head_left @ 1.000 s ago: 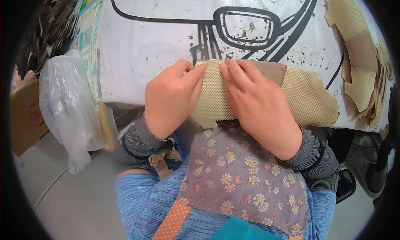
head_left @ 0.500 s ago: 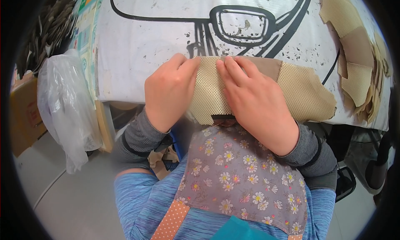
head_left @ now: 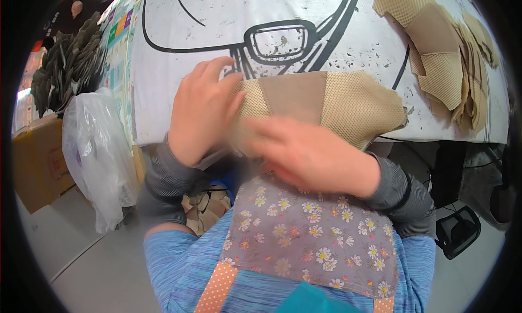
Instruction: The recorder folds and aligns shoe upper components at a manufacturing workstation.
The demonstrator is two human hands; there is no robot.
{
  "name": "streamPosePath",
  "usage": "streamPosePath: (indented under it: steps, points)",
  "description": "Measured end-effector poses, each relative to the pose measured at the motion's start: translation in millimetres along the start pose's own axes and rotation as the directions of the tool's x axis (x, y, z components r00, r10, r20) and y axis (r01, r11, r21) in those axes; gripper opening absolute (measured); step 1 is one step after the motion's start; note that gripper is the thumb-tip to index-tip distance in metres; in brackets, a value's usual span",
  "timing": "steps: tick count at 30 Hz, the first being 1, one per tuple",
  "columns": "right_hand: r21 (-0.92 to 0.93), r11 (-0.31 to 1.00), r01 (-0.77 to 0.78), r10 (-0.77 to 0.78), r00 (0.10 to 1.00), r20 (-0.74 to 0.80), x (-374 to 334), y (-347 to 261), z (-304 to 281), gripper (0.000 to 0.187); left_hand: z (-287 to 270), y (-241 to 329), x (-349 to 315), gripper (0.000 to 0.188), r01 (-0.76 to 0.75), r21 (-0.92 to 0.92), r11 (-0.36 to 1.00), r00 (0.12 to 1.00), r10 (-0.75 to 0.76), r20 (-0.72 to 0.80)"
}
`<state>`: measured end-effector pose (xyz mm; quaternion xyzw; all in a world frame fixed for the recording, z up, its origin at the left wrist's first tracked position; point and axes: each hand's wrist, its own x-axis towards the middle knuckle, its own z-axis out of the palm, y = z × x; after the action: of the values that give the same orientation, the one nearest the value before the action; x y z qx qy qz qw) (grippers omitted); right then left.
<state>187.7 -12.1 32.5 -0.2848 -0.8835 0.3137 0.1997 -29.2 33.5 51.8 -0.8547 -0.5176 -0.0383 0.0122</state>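
A sewn fabric piece (head_left: 293,93), beige mesh at both ends with a plain brown panel between, lies along the front edge of the table. At its left end is my left hand (head_left: 201,114), fingers bent and thumb against the mesh, gripping the edge. My right hand (head_left: 315,155) passes low over the near left part of the piece. Motion smears its fingers, so whether they pinch the fabric cannot be made out. The near left corner of the piece is hidden and blurred.
A stack of similar beige and brown pieces (head_left: 440,74) lies at the table's right. The white tablecloth (head_left: 185,95) bears black line drawings. Leftward are a clear plastic bag (head_left: 98,155), a cardboard box (head_left: 41,166) and a dark fabric pile (head_left: 68,68). Below, cut pieces (head_left: 206,210) fill a container.
My right hand has come off the top of the fabric and swept down and left. The left hand's fingers have lifted and spread somewhat. The whole view has shifted slightly.
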Motion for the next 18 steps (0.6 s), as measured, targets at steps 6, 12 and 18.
streamPosePath:
  steps: [6, 12, 18]
  points:
    - [0.568, 0.745, -0.350, 0.056, 0.881, 0.470, -87, 31, 11, 0.040, 25, -8, 49, 0.043, -0.282, -0.479, 0.831, 0.926, 0.367, 0.092]
    - [0.727, 0.152, -0.670, 0.455, 0.700, 0.550, -108, 36, 24, 0.049, 12, 21, 115, 0.052, 0.056, -0.432, 0.900, 0.618, 0.309, 0.723]
    - [0.956, 0.193, -0.221, 0.515, 0.852, 0.093, -112, 21, -24, 0.045, -7, 36, 127, 0.054, 0.337, -0.670, 0.661, 0.479, 0.492, 0.726]
